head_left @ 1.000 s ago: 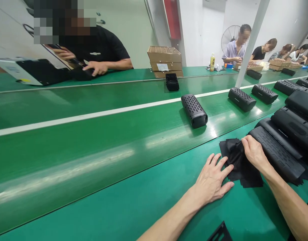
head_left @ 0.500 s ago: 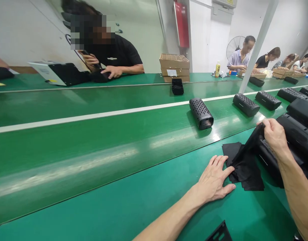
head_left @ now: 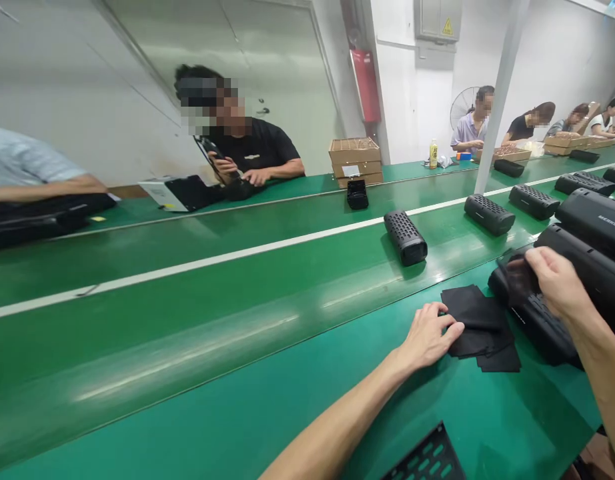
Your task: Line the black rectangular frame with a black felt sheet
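A thin black fabric sheet [head_left: 518, 279], partly see-through and blurred, hangs from the pinched fingers of my right hand [head_left: 557, 280]. It is in front of a black perforated speaker-like housing [head_left: 542, 320] lying on the green bench. My left hand [head_left: 432, 333] rests at the left edge of a loose stack of black fabric sheets [head_left: 480, 327], fingers slightly bent and apart, touching the stack. At the bottom edge lies a black slotted panel [head_left: 427, 460], partly cut off.
More black housings [head_left: 582, 273] crowd the right side. On the green conveyor [head_left: 227, 313] stand a perforated housing [head_left: 406, 238] and several others. Across it, a person in black [head_left: 262, 150] holds a dark tool beside stacked cardboard trays [head_left: 356, 160]. A white post [head_left: 500, 100] rises at right.
My right hand has lifted the sheet off the stack and over the nearby housing. My left hand's fingers have drawn in. The view has tilted and shifted left.
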{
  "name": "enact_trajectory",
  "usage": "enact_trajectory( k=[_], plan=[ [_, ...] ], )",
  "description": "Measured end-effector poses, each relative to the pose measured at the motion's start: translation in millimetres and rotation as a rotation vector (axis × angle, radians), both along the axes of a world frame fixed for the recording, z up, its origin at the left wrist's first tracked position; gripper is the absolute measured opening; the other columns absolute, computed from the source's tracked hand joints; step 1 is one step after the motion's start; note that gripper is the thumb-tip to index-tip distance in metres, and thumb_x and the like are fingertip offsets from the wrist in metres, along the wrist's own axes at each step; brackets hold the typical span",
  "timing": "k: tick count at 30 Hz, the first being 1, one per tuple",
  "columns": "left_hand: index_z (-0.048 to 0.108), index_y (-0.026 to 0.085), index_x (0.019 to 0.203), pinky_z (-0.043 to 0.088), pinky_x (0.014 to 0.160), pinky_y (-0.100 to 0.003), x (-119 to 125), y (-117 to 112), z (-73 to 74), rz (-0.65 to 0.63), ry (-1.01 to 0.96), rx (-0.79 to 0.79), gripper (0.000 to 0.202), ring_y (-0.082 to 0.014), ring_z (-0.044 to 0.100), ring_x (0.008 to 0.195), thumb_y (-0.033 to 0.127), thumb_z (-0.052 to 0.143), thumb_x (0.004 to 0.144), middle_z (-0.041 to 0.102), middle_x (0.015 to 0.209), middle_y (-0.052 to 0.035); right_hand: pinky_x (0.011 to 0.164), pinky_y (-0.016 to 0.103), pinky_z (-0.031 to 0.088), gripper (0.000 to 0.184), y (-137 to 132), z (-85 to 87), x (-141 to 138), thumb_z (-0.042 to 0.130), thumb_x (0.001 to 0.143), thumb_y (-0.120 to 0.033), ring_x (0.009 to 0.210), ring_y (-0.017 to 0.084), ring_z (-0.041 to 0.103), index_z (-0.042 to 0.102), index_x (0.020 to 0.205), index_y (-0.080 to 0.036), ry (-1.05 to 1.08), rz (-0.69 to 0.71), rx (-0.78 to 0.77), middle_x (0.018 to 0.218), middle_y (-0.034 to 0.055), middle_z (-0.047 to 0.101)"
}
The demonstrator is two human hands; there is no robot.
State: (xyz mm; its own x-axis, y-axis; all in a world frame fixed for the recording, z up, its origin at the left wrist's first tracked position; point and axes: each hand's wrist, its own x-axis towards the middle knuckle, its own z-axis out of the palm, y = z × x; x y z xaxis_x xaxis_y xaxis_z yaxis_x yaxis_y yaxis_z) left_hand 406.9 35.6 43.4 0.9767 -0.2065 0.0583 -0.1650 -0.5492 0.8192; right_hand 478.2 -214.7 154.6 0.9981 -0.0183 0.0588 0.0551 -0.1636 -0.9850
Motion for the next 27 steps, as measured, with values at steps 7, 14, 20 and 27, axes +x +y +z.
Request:
enact_trajectory(
  k=[7, 14, 20, 27],
  plan=[
    [0.058, 0.023, 0.144, 0.055, 0.1, -0.041, -33.3, 4.9, 31.7, -0.015, 0.177, -0.505, 0.083, -0.0287, 0.067, 0.12, 0.064, 0.084, 0.077, 0.071, 0.135, -0.0151, 0.049, 0.025, 0.047, 0.058, 31.1, -45.0, -58.0, 0.093, 0.064, -0.07, 0.058, 0.016, 0.061, 0.068, 0.077, -0.02, 0.435, 0.467, 0.365, 0.072, 0.0026, 0.071],
    [0.068, 0.017, 0.082, 0.053, 0.055, -0.028, -128.7, 22.4, 39.4, 0.27, 0.464, -0.73, 0.053, -0.014, 0.061, 0.055, 0.06, 0.092, 0.063, 0.067, 0.066, 0.0011, 0.063, 0.039, 0.062, 0.052, 47.7, -76.8, -95.5, 0.083, 0.078, -0.068, 0.073, 0.027, 0.075, 0.075, 0.094, -0.019, 0.794, 0.643, 0.476, 0.085, 0.0095, 0.079],
    [0.066, 0.019, 0.084, 0.046, 0.044, -0.023, -194.9, 29.4, 61.9, 0.425, 0.599, -0.547, 0.039, -0.0124, 0.056, 0.048, 0.052, 0.082, 0.073, 0.06, 0.063, 0.0049, 0.053, 0.029, 0.053, 0.05, 46.4, -78.6, -123.4, 0.083, 0.079, -0.065, 0.062, 0.019, 0.065, 0.07, 0.094, -0.019, 0.603, 0.914, 0.027, 0.075, 0.0014, 0.069],
    [0.062, 0.023, 0.085, 0.04, 0.061, -0.027, -250.4, 6.7, 47.1, 0.569, 0.449, 0.159, 0.007, -0.0163, 0.061, 0.064, 0.027, 0.068, 0.088, 0.064, 0.067, 0.0032, 0.061, 0.031, 0.033, 0.017, 48.2, -100.3, -147.4, 0.053, 0.089, -0.027, 0.066, 0.021, 0.059, 0.068, 0.081, -0.025, 0.109, 1.083, -0.83, 0.066, 0.0003, 0.065]
  ],
)
